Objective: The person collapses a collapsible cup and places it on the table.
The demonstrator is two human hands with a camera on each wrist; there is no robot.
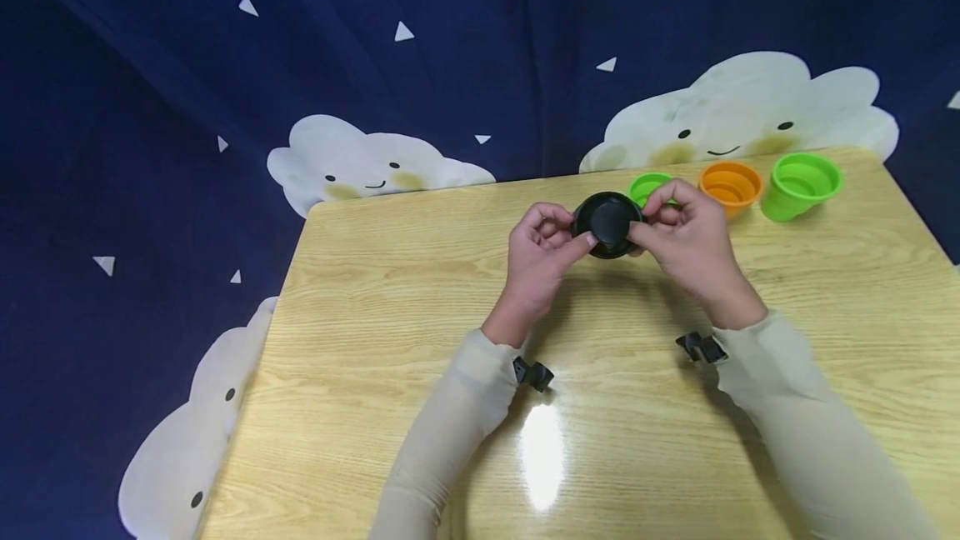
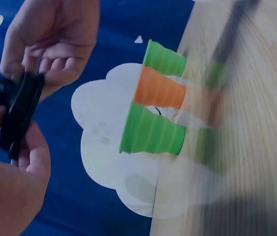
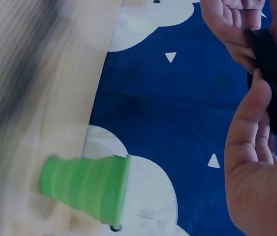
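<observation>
Two hands pinch a black object near the far table edge, open room leftward.

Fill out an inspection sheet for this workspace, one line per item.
Surface: wood-grain table, bright glare patch near the front.
Job's things: black round piece, held above the table.
Clutter: left green cup, orange cup and right green cup, upright along the far edge; the left one partly hidden in the head view.
Grips: left grip and right grip pinch the piece from opposite sides.
Cables: nothing seen.
Surroundings: printed dark blue cloth behind and left of the table.
</observation>
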